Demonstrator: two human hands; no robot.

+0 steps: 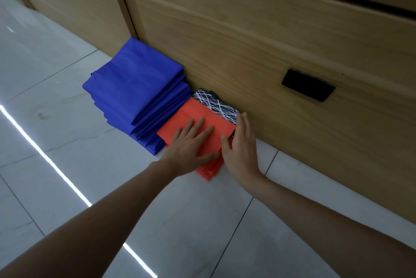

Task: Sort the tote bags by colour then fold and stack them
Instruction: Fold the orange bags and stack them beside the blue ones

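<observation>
No text, label, brand, number or sign can be read. The black tote bag (221,106), lying on the floor against the wooden drawer front (247,41), bears only a tangle of crossing white lines, which form no letters.

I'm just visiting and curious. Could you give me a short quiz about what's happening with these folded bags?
1. True or false: the left hand lies flat on the orange stack.
2. Which is taller? A) the blue stack B) the orange stack C) they are equal
3. Fill in: the patterned bag next to the wooden cabinet is black with ____ lines.
Key: 1 true; 2 A; 3 white.
</observation>
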